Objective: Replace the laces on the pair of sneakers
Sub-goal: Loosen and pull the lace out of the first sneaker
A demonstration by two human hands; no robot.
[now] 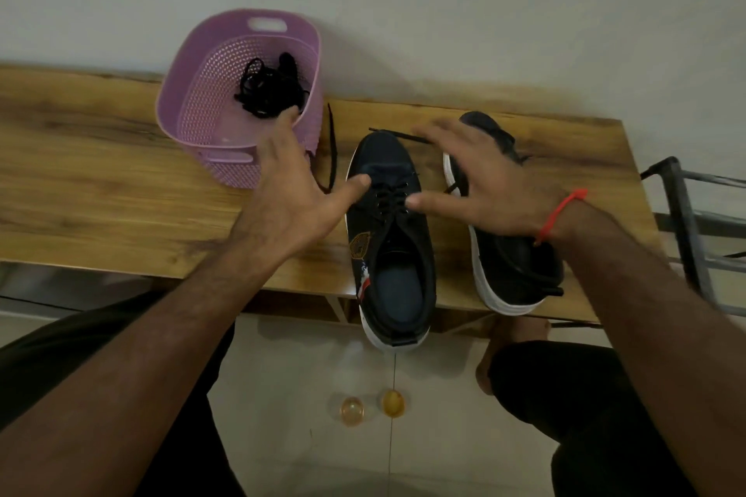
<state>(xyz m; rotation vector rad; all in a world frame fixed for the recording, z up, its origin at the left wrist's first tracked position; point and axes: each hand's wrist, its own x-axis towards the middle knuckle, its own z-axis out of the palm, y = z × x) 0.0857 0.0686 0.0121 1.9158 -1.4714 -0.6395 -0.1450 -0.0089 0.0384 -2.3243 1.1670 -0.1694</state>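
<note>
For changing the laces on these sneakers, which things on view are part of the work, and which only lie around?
Part of the work:
- left sneaker, laces still in
- right sneaker
- loose lace on the table
- black laces in the purple basket

Lying around:
- two amber objects on the floor
- metal rack at right

No readable text; emblem on left sneaker (pixel 389 238) side too blurred.
</note>
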